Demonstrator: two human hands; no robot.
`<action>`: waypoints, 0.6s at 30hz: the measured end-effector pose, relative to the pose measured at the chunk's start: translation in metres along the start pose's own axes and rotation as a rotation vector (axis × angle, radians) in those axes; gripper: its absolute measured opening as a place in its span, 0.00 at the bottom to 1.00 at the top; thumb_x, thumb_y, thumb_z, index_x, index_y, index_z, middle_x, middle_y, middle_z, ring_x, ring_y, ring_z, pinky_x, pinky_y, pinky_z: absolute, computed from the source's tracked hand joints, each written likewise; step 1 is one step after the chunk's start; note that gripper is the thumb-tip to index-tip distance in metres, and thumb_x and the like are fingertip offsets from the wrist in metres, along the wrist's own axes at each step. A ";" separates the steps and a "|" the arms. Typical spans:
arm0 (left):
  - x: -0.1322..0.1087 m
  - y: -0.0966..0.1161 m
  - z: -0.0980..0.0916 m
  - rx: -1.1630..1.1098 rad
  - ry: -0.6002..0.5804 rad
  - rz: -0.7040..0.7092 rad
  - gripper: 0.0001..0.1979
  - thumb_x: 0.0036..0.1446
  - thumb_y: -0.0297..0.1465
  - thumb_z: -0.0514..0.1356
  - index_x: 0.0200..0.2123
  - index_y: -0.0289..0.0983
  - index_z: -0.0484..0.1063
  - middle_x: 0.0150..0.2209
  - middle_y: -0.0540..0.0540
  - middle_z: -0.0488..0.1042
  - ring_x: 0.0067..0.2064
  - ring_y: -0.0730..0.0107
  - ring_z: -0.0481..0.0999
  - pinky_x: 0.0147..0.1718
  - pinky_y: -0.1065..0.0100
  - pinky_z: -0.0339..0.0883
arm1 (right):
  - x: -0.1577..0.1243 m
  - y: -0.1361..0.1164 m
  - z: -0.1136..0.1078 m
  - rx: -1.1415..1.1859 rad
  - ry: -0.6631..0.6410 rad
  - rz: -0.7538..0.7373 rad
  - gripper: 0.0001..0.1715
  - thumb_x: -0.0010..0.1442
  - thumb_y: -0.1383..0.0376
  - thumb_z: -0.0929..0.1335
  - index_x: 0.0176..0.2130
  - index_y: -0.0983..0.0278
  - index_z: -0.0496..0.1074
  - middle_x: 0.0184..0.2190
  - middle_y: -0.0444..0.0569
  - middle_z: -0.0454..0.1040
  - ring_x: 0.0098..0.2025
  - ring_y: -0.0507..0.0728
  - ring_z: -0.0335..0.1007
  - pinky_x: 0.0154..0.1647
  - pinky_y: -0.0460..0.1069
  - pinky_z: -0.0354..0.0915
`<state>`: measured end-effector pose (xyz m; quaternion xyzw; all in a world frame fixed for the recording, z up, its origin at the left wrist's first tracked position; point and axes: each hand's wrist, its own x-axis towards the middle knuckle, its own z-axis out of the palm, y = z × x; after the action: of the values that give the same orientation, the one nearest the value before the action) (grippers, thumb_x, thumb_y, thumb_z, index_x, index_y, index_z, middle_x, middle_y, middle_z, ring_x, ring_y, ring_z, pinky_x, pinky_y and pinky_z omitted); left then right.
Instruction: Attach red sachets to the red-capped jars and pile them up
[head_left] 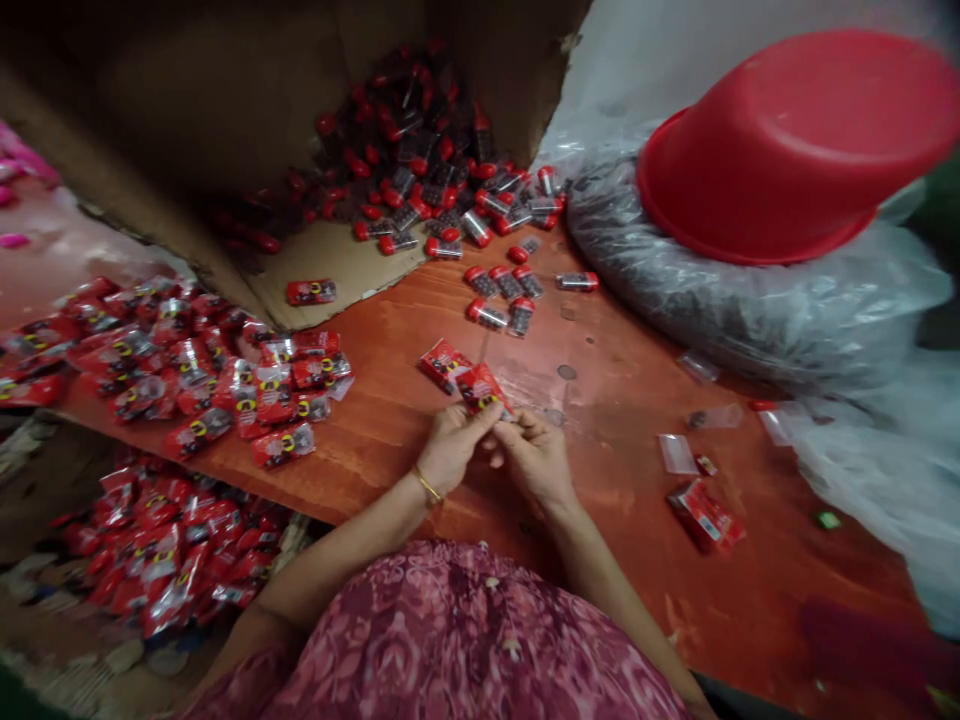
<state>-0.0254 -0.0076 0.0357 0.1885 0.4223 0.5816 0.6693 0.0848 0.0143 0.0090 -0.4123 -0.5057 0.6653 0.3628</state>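
My left hand (pixel 450 445) and my right hand (pixel 534 452) meet over the red wooden table (pixel 600 400), both pinching a small red printed packet (pixel 481 387) between the fingertips. A gold bangle sits on my left wrist. A second red packet (pixel 442 362) lies just beyond the held one, touching it. Small red-capped vials (pixel 499 290) lie scattered a little farther out on the table.
A tipped cardboard box (pixel 225 120) spills many red-capped vials (pixel 420 160). A heap of filled red packets (pixel 195 375) lies left, with more below the table edge (pixel 172 550). A red plastic basin (pixel 787 150) rests on a clear bag of dark material (pixel 750 300). A small stack of packets (pixel 705 515) lies right.
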 end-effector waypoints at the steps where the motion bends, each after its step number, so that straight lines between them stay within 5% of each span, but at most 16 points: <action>1: -0.002 -0.002 0.001 -0.028 0.001 -0.010 0.21 0.39 0.45 0.66 0.20 0.33 0.67 0.15 0.54 0.63 0.16 0.81 0.61 0.15 0.74 0.58 | 0.002 0.001 0.000 -0.036 0.039 -0.014 0.19 0.47 0.52 0.71 0.23 0.63 0.64 0.14 0.39 0.66 0.13 0.47 0.58 0.15 0.43 0.57; 6: -0.002 0.009 -0.019 -0.117 0.082 -0.047 0.22 0.33 0.45 0.69 0.26 0.33 0.71 0.25 0.48 0.74 0.27 0.75 0.73 0.30 0.72 0.66 | 0.017 -0.001 0.005 -0.244 0.070 -0.204 0.19 0.45 0.53 0.72 0.19 0.63 0.65 0.14 0.39 0.63 0.16 0.47 0.56 0.17 0.43 0.55; 9: -0.002 0.027 -0.054 0.078 0.337 0.117 0.20 0.41 0.47 0.64 0.29 0.35 0.72 0.30 0.45 0.76 0.33 0.67 0.76 0.36 0.66 0.68 | 0.024 -0.005 0.004 -0.369 0.004 -0.241 0.21 0.56 0.49 0.63 0.26 0.63 0.69 0.19 0.43 0.67 0.21 0.50 0.61 0.22 0.45 0.60; 11: -0.002 0.038 -0.081 0.465 0.584 0.290 0.18 0.46 0.45 0.61 0.29 0.34 0.73 0.32 0.43 0.77 0.38 0.61 0.76 0.40 0.61 0.67 | 0.028 -0.005 0.000 -0.419 0.013 -0.230 0.25 0.59 0.48 0.58 0.28 0.64 0.69 0.19 0.45 0.68 0.22 0.51 0.63 0.23 0.46 0.61; 13: -0.002 0.049 -0.104 0.957 0.682 0.467 0.14 0.49 0.40 0.60 0.32 0.35 0.74 0.39 0.40 0.77 0.48 0.54 0.73 0.48 0.56 0.63 | 0.029 -0.004 -0.003 -0.441 0.027 -0.209 0.26 0.60 0.48 0.58 0.26 0.64 0.68 0.19 0.45 0.67 0.21 0.51 0.63 0.22 0.47 0.62; 16: 0.002 0.063 -0.128 1.573 0.524 0.617 0.12 0.50 0.32 0.59 0.39 0.37 0.74 0.53 0.40 0.69 0.61 0.51 0.58 0.59 0.49 0.46 | 0.027 0.000 -0.003 -0.503 0.006 -0.227 0.25 0.60 0.49 0.59 0.23 0.64 0.66 0.18 0.44 0.66 0.21 0.51 0.62 0.22 0.46 0.61; 18: 0.006 0.072 -0.140 1.808 0.460 0.565 0.13 0.52 0.30 0.56 0.41 0.36 0.74 0.55 0.38 0.68 0.62 0.51 0.57 0.60 0.49 0.43 | 0.024 0.001 -0.001 -0.578 -0.027 -0.260 0.22 0.60 0.52 0.60 0.23 0.63 0.65 0.17 0.43 0.65 0.20 0.50 0.61 0.22 0.45 0.59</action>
<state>-0.1800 -0.0173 0.0070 0.6071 0.7690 0.1999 0.0089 0.0761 0.0364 0.0036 -0.4215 -0.7271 0.4474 0.3059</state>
